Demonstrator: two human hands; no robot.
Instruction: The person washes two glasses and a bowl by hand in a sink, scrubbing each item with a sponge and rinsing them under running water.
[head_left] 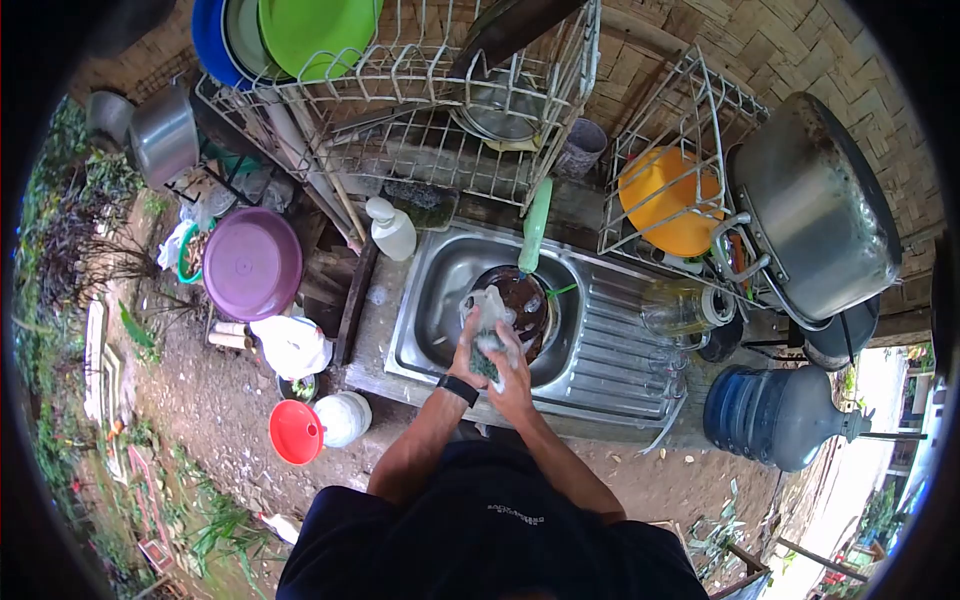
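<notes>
My left hand: my left hand, black band at the wrist, is over the sink, its fingers pressed against a green scrubber.
My right hand: my right hand meets it from the other side, so the two are together, clamped on the scrubber between them.
Scrubber: it sits between my palms, above the near part of the basin, with white suds on it and on my fingers.
Beyond my fingertips: a whitish, shiny piece, too blurred for me to name or to tell whether I grip it.
Sink: the steel sink holds a round dark vessel, partly hidden behind my hands; a pale green sleeve-like piece points down over it.
Drainboard: to my right, the ridged drainboard has a glass jar and clear glasses along its far end.
Right side: a blue water jug lies on its side, and a large metal pot leans beyond it.
Left side: a white pump bottle stands just beside the sink, with a purple basin farther out.
Above: a wire rack holds a bright green bowl.
</notes>
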